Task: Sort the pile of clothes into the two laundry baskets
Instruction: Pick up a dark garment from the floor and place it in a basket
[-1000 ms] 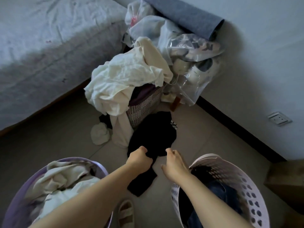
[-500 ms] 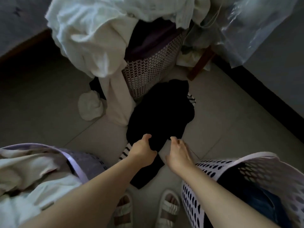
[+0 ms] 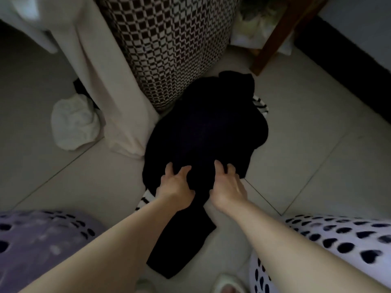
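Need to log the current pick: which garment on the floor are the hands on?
The black garment; both hands, left and right, grip its near edge. The white bundle lies untouched.

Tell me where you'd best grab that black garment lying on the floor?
Grip the near bunched edge of the black garment, coming from above. It lies slack on the tiled floor, and the left hand and right hand already curl into it there.

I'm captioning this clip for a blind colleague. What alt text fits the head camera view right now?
Both hands, left hand and right hand, reach down and grip a black garment lying on the tiled floor in front of a woven hamper. A purple laundry basket sits at lower left and a white laundry basket at lower right.
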A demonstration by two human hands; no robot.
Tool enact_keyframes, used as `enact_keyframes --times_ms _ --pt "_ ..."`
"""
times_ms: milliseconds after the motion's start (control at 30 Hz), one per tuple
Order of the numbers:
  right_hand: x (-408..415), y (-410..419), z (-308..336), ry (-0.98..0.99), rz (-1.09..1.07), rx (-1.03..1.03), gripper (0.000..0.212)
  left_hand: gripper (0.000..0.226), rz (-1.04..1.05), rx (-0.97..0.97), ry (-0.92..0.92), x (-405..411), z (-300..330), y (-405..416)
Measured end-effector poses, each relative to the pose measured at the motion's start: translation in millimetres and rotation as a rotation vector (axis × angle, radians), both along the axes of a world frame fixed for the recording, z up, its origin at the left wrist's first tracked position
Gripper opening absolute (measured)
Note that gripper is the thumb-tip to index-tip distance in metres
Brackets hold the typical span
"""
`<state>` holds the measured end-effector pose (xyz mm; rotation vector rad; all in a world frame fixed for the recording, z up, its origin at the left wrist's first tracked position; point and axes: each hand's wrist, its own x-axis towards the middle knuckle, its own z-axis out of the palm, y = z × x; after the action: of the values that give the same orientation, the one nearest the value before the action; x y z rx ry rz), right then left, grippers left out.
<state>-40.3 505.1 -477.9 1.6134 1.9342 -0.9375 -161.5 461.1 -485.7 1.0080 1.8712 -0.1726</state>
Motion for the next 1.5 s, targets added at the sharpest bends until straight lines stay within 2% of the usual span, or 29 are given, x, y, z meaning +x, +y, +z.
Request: enact_keyframes --times_ms 133,267,367,467,567,700,800,867,900,1000,1033,1200,1333,1500 --pt "-7.5 9.7 -27.0 0.006 -0.016 -0.001 0.09 0.062 -0.152 0.055 0.172 -7.6 -24.0 17.4" --pt "-9.9 14.8 -43.7 0.002 -0.015 0.013 0.095 0.064 -0.208 0.062 0.25 -15.3 -43.4 35.4" --pt "-5.9 20.9 -46.4 -0.011 -0.042 0.043 0.095 0.038 -0.062 0.276 0.319 -17.2 -44.7 43.2" --pt "-1.0 20.7 -37.7 -0.009 -0.079 0.055 0.093 0.004 0.22 0.47 0.255 -22.9 -25.4 44.2" --pt "-1.2 17.5 -21.5 0.004 -0.11 0.073 0.097 0.018 0.309 0.519 0.27 -26.7 -4.6 44.1" --pt "-12.0 18.0 7.2 0.06 -0.138 0.135 0.102 0.035 0.295 0.526 0.26 -24.6 25.7 43.3" --pt "-26.0 23.9 28.9 0.107 -0.134 0.211 0.1 0.018 0.312 0.579 0.262 -21.2 50.1 42.6" --pt "-35.4 28.9 42.5 0.115 -0.128 0.231 0.093 0.017 0.37 0.582 0.259 -20.6 69.5 44.9" --pt "-39.1 31.8 50.5 0.119 -0.122 0.24 0.083 0.017 0.397 0.591 0.236 -21.0 79.1 46.2" --pt "-46.6 39.5 76.9 0.197 -0.161 0.29 0.035 0.016 0.378 0.572 0.183 -27.8 109.5 48.5" --pt "-47.8 42.8 86.9 0.256 -0.203 0.31 0.027 0.019 0.363 0.554 0.186 -30.2 120.1 48.5" --pt "-52.6 61.7 158.5 0.509 -0.498 0.283 0.021 0.034 0.378 0.461 0.227 -36.7 177.2 52.5" --pt "-56.2 71.6 220.1 0.577 -0.569 0.314 0.02 0.036 0.464 0.475 0.202 -41.7 229.9 62.8" --pt "-56.0 87.4 300.5 0.686 -0.594 0.326 0.015 0.027 0.446 0.525 0.162 -49.6 303.6 76.7"
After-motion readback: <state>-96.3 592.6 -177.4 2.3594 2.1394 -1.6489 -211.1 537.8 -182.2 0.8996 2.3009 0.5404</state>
